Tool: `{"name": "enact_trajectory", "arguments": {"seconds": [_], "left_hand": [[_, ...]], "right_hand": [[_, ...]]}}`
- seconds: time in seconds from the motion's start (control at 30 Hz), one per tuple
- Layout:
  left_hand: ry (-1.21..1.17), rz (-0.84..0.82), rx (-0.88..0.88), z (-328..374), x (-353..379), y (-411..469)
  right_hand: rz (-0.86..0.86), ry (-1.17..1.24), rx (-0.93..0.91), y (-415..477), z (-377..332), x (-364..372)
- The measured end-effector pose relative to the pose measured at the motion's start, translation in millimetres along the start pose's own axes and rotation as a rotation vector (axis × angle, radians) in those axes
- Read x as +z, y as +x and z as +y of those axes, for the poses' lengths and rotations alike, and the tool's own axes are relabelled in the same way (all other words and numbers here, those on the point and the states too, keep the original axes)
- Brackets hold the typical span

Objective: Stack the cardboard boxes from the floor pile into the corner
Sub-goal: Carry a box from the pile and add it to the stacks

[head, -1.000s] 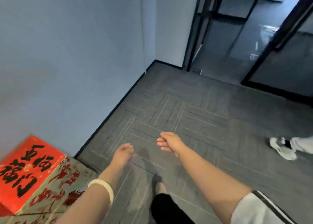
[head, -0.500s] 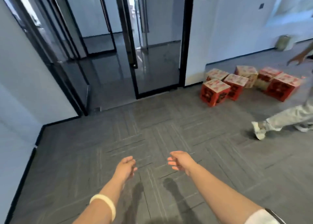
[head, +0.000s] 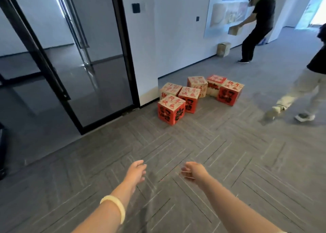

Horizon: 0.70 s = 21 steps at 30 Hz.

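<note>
Boxes (head: pixel 189 98), six of them, red and cream with bold lettering, are sitting in a loose cluster on the carpet (head: pixel 229 162). They are at the foot of the white wall (head: pixel 167 38), just right of the glass door (head: pixel 98 74). The nearest box (head: pixel 171 112) is standing a little forward of the rest, one corner pointing toward the camera. Some of the others are touching side to side, and none is lying on top of another. The cluster is lying well ahead of both hands.

The left hand (head: pixel 135 172) and the right hand (head: pixel 193 171) are reaching out low over the carpet, near each other but apart. Both are holding nothing, their fingers loosely curled and relaxed. A pale bangle (head: pixel 114 209) is circling the left wrist.

Farther back, a person in black (head: pixel 262 15) is bending forward by the wall, holding a plain box (head: pixel 234 29) out in front. A second plain box (head: pixel 223 49) is sitting on the carpet against the wall, below the held one. At the right edge a second person (head: pixel 303 88) in pale trousers and light shoes is striding across the carpet, near the cluster but not touching it.
</note>
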<state>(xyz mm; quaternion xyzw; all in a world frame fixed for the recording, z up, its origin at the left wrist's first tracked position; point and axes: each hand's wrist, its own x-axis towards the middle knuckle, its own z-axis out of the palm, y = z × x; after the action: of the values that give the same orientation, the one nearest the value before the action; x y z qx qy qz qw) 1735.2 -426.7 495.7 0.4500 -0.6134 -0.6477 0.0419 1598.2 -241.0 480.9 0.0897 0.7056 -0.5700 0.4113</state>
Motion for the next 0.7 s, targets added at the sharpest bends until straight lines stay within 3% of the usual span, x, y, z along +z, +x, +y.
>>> {"name": "enact_trajectory", "arguments": {"seconds": [0.7], "left_hand": [[0.125,-0.175,0.014,295,122,448]], "right_hand": [[0.19,0.264,0.005,366,-298,-40]]}}
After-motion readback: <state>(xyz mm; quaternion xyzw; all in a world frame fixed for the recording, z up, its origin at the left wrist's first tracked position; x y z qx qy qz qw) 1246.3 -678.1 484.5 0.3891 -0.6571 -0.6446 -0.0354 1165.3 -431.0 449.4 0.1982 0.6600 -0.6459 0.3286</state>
